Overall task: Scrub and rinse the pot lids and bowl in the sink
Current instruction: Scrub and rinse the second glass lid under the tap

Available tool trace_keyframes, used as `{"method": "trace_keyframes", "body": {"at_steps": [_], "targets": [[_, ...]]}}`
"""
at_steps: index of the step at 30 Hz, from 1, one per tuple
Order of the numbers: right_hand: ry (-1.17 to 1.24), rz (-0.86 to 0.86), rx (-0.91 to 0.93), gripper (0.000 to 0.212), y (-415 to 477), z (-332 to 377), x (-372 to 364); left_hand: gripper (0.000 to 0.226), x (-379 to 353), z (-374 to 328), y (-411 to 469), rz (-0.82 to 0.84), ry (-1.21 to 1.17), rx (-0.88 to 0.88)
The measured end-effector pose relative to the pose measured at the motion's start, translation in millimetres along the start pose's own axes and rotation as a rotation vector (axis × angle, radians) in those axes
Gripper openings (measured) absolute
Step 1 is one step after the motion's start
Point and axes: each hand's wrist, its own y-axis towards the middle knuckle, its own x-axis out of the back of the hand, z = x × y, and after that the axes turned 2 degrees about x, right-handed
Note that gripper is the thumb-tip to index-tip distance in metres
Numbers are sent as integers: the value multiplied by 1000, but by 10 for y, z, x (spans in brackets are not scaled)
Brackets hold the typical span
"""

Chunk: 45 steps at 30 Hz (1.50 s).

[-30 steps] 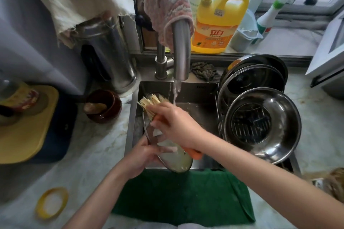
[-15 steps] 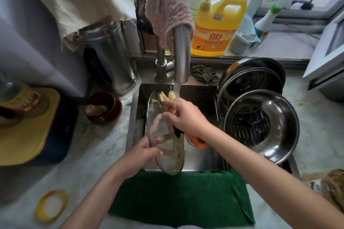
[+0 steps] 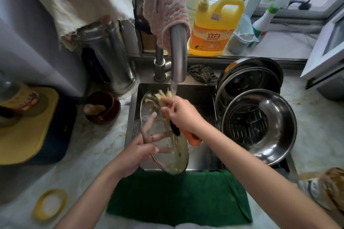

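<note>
Your left hand [image 3: 138, 151] pinches the glass pot lid [image 3: 175, 161] at its rim, thumb in front and fingers spread behind the glass, standing it on edge in the sink [image 3: 201, 91]. Your right hand [image 3: 183, 113] is wrapped round the orange-handled brush [image 3: 194, 138], its bristles at the lid's top under the tap stream. Wet glass is probably slick and breakable, so grip the metal rim, not the face. The steel bowl [image 3: 275, 135] on the right looks light and sturdy.
</note>
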Motion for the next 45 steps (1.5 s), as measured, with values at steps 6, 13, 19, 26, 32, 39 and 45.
{"method": "trace_keyframes", "body": {"at_steps": [6, 13, 19, 26, 32, 39, 45], "targets": [[30, 58, 197, 40, -211, 270, -108, 73, -3, 11, 6, -39, -58, 5], [-66, 137, -65, 35, 13, -71, 72, 93, -16, -31, -51, 30, 183, -4], [454, 254, -160, 38, -60, -428, 129, 93, 168, -10, -61, -42, 111, -37], [611, 153, -432, 117, -294, -855, 45, 95, 303, 16, -155, 39, -168, -118], [902, -160, -534, 52, -691, -1055, -171, 88, 502, 25, -131, 198, -426, -219], [1473, -191, -535, 57, -813, -948, -155, 83, 620, -121, -5, 474, -715, -267], [1667, -138, -451, 62, -851, -905, 9, 80, 658, -224, 164, 598, -671, -171]]}}
